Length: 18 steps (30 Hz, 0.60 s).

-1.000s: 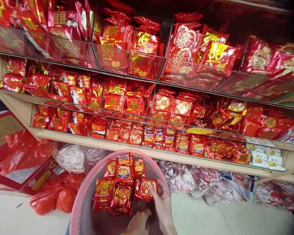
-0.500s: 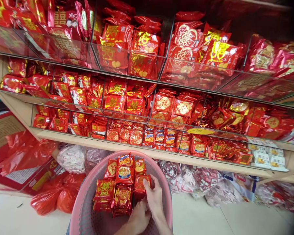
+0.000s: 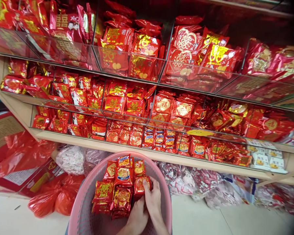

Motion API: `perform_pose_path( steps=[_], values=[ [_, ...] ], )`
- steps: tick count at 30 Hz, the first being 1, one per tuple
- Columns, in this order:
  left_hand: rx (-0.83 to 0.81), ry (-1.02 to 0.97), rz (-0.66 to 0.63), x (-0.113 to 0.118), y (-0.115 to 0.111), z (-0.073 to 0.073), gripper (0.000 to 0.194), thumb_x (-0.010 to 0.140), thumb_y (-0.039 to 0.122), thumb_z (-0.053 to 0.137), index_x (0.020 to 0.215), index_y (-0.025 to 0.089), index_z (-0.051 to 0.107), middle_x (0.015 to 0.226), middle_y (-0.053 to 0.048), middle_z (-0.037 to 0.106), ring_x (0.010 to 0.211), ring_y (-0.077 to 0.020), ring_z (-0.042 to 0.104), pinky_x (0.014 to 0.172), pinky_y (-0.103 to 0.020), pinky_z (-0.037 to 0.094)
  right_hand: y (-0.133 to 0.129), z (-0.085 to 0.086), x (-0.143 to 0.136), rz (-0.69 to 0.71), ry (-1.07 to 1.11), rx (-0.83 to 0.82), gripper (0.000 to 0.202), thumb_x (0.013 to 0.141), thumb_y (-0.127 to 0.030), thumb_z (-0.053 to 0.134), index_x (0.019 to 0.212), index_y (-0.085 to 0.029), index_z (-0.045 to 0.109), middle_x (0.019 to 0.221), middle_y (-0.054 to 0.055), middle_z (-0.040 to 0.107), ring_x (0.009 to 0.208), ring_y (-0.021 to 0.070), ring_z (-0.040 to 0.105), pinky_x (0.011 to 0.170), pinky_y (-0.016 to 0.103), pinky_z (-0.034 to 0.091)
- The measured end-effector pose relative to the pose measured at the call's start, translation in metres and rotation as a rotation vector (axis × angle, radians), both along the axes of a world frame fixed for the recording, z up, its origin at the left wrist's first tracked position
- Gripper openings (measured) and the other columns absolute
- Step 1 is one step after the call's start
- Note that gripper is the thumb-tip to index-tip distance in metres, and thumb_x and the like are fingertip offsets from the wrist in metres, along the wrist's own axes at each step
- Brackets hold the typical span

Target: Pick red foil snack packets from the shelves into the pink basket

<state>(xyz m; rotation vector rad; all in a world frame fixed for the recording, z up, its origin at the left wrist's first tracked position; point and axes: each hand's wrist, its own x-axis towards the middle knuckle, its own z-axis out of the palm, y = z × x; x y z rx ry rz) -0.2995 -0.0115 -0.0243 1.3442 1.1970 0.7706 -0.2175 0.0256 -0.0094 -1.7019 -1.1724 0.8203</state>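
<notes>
A pink plastic basket (image 3: 77, 199) holds red and gold snack packets (image 3: 123, 176) set in stacks side by side. My right hand (image 3: 154, 197) is closed around the right side of a stack of red snack packets (image 3: 140, 184), its thumb lying on the top one. Close against it, my left hand (image 3: 138, 213) is curled at the near edge of the same stack. Its fingertips are hidden behind the packets and my right hand. A heart-patterned packet (image 3: 122, 197) tops the stack just left of my hands.
Beyond the basket runs a tiered shelf (image 3: 93, 138) with clear dividers, filled with red packets. A yellow tag (image 3: 200, 132) sticks to its front. Red plastic bags (image 3: 56, 195) and a red carton (image 3: 5, 130) lie at left. Clear bags of packets (image 3: 198, 182) lie under the shelf.
My left hand has shifted slightly up and closer against the stack. My right hand stays on the packets with only a small adjustment.
</notes>
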Motion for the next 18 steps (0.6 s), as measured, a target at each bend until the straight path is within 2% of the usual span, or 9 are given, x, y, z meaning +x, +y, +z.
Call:
perform_pose_path(
  steps=[4,6,10,14,18],
  values=[
    [0.078,0.016,0.148,-0.001,-0.014,-0.002,0.028,0.069,0.012,0.041,0.09,0.019,0.058,0.097,-0.01,0.068,0.092,-0.0233,0.062,0.086,-0.035,0.047,-0.001,-0.001,0.0,0.002,0.007,-0.01,0.051,0.079,-0.052,0.049,0.111,-0.013,0.056,0.112,0.017,0.058,0.105,0.0285,0.057,0.093,0.038,0.041],
    [0.101,-0.014,0.209,-0.002,-0.017,-0.003,0.025,0.069,0.012,0.042,0.087,0.02,0.056,0.093,-0.01,0.068,0.089,-0.0227,0.062,0.084,-0.034,0.048,-0.001,-0.002,0.0,-0.005,0.0,-0.004,0.052,0.079,-0.053,0.05,0.112,-0.013,0.056,0.113,0.017,0.058,0.107,0.029,0.056,0.096,0.039,0.04],
    [0.108,-0.142,0.256,0.0,-0.014,0.003,0.035,0.071,0.014,0.047,0.104,0.021,0.053,0.106,-0.01,0.065,0.105,-0.0231,0.059,0.094,-0.035,0.045,0.001,-0.008,-0.002,-0.008,0.035,-0.005,0.064,0.077,-0.056,0.05,0.12,-0.009,0.053,0.126,0.02,0.054,0.121,0.0305,0.047,0.105,0.042,0.033],
    [0.096,-0.243,0.258,0.003,-0.01,0.011,0.037,0.075,0.018,0.05,0.113,0.02,0.048,0.114,-0.011,0.063,0.109,-0.0231,0.058,0.097,-0.038,0.044,0.004,-0.012,-0.005,0.038,0.121,-0.074,0.076,0.077,-0.059,0.045,0.131,-0.005,0.042,0.14,0.021,0.043,0.132,0.0296,0.037,0.111,0.043,0.026],
    [0.099,-0.239,0.267,0.003,-0.012,0.005,0.044,0.078,0.02,0.049,0.122,0.019,0.047,0.122,-0.012,0.06,0.115,-0.0236,0.055,0.1,-0.039,0.041,0.007,-0.012,-0.008,0.06,0.117,-0.084,0.081,0.075,-0.06,0.044,0.132,-0.002,0.04,0.142,0.022,0.039,0.134,0.031,0.033,0.113,0.045,0.022]
  ],
)
